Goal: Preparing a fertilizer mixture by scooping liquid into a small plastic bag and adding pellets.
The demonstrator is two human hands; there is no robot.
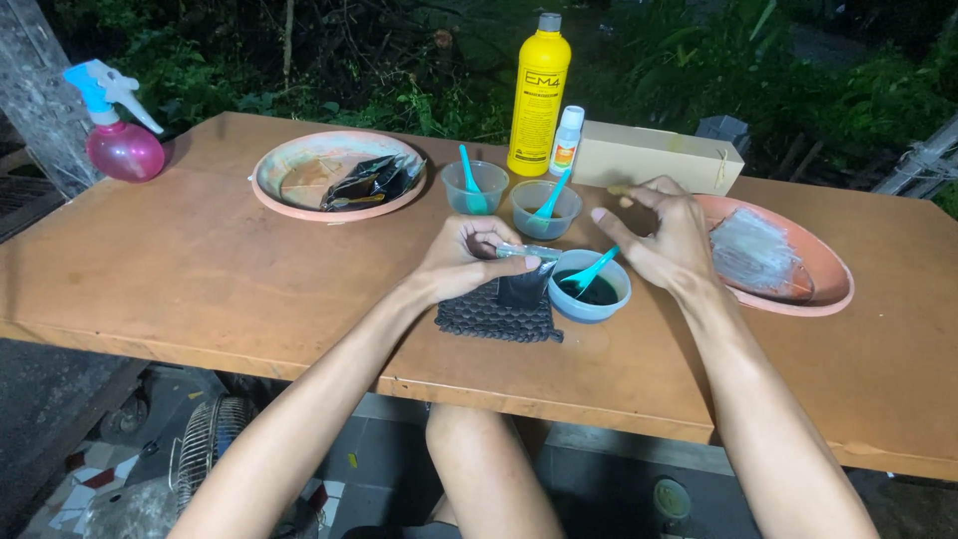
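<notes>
Your left hand (pixel 467 258) pinches a small clear plastic bag (pixel 526 274), dark inside, over the knobbly dark mat (pixel 496 314) | your right hand (pixel 667 238) hovers open, fingers spread, beside the round blue bowl (pixel 591 286) of dark liquid.

Outdoor backyard setup at night imo: wooden counter (pixel 200 269) w/ green bushes (pixel 699 70) right behind, tiled floor (pixel 90 479) underneath.

Both bare forearms stretched forward, left hand (pixel 469 262) curled in a pinch, right hand (pixel 664 238) raised, fingers spread loosely
</notes>
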